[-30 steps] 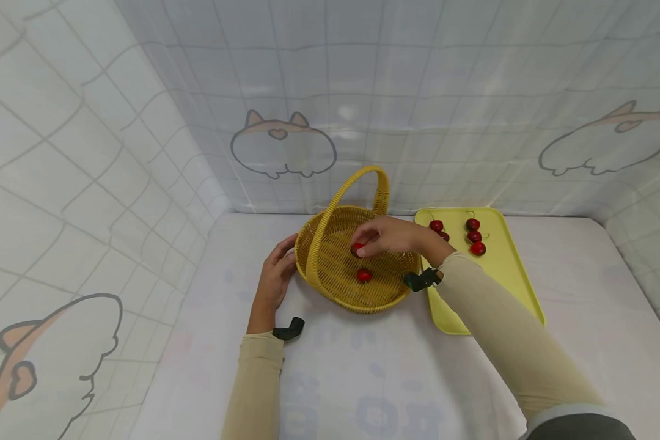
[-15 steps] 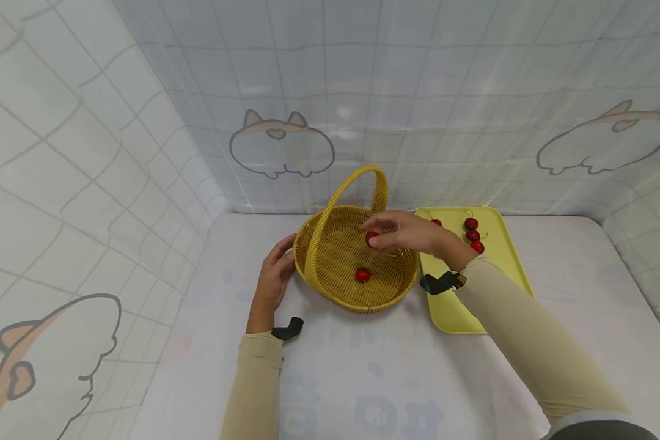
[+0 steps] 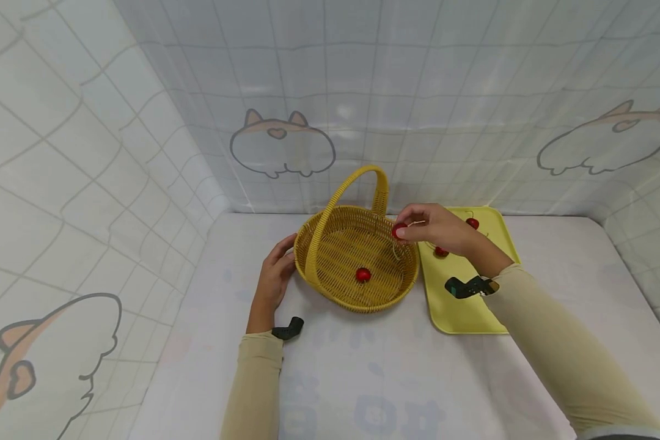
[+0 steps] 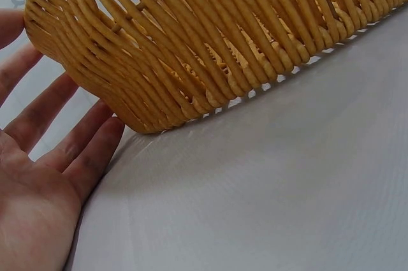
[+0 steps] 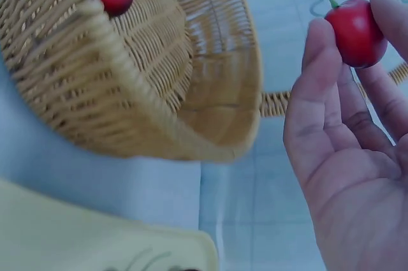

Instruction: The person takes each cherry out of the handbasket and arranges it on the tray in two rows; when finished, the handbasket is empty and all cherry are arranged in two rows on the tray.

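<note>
A yellow wicker basket (image 3: 363,308) with an arched handle stands in the middle of the table. My left hand (image 3: 275,272) touches its left side; the left wrist view shows fairly straight fingers (image 4: 89,153) against the weave. Over the right rim, my right hand (image 3: 440,229) pinches a red cherry (image 3: 399,231) between thumb and fingertips. Its green stem appears in the right wrist view, where the cherry (image 5: 358,32) is clear of the basket. One other cherry (image 3: 363,274) lies on the basket's bottom.
A yellow tray (image 3: 456,308) lies right of the basket, partly under my right forearm. On it a cherry (image 3: 472,223) shows at the back and another cherry (image 3: 441,251) below my hand; my hand may hide more. A patterned curtain (image 3: 385,110) hangs behind the table.
My right hand has moved right, carrying the pinched cherry from above the basket's middle to its right rim. The left hand, the basket and the cherry inside have stayed put.
</note>
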`<action>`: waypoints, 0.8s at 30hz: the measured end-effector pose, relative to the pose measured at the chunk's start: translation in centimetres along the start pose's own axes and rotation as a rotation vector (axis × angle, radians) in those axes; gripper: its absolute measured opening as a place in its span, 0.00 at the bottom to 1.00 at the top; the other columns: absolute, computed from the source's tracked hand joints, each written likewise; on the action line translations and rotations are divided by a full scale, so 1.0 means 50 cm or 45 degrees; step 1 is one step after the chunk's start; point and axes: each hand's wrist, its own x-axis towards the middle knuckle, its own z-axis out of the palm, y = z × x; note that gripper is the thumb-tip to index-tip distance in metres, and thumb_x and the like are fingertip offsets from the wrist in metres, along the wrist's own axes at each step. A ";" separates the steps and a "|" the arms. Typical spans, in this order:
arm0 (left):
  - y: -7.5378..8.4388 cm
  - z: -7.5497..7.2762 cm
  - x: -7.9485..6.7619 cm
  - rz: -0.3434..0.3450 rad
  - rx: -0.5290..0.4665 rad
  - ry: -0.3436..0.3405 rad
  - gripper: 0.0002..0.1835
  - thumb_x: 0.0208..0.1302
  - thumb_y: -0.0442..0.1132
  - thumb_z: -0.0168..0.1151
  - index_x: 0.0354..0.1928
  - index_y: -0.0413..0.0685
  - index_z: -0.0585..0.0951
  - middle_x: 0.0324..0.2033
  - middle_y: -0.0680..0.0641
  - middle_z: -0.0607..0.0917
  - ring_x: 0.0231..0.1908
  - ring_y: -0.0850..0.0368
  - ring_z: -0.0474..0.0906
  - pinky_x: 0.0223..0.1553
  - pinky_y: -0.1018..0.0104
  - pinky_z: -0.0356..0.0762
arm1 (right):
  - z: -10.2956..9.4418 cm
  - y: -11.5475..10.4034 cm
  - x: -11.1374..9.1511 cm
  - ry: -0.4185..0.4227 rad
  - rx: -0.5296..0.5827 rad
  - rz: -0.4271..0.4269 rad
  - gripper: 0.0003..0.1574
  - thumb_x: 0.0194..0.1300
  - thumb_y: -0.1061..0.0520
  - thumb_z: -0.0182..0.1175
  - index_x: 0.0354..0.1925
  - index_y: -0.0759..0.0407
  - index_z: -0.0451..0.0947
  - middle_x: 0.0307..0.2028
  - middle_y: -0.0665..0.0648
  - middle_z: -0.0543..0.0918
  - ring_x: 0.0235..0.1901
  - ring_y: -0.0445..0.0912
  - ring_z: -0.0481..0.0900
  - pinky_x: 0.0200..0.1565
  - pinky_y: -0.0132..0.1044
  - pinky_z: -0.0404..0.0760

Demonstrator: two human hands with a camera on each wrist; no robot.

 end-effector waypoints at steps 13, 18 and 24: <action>0.002 0.001 -0.001 -0.007 -0.012 0.010 0.25 0.75 0.41 0.58 0.71 0.49 0.73 0.69 0.46 0.72 0.65 0.53 0.74 0.61 0.65 0.75 | -0.050 0.025 -0.075 0.107 -0.087 0.097 0.25 0.69 0.50 0.66 0.61 0.58 0.79 0.51 0.56 0.84 0.46 0.45 0.84 0.47 0.40 0.82; 0.002 0.000 0.000 -0.009 -0.011 0.013 0.25 0.75 0.40 0.57 0.71 0.48 0.73 0.69 0.46 0.72 0.65 0.54 0.74 0.62 0.66 0.75 | -0.058 0.044 -0.097 0.101 -0.018 0.098 0.24 0.71 0.50 0.65 0.59 0.60 0.78 0.53 0.59 0.86 0.45 0.46 0.87 0.50 0.39 0.83; 0.005 0.003 -0.001 -0.011 -0.018 0.012 0.25 0.75 0.40 0.57 0.71 0.48 0.73 0.69 0.46 0.72 0.64 0.54 0.74 0.61 0.66 0.75 | -0.059 0.073 -0.117 0.162 0.001 0.056 0.23 0.73 0.51 0.62 0.58 0.64 0.72 0.54 0.58 0.81 0.47 0.47 0.86 0.53 0.39 0.84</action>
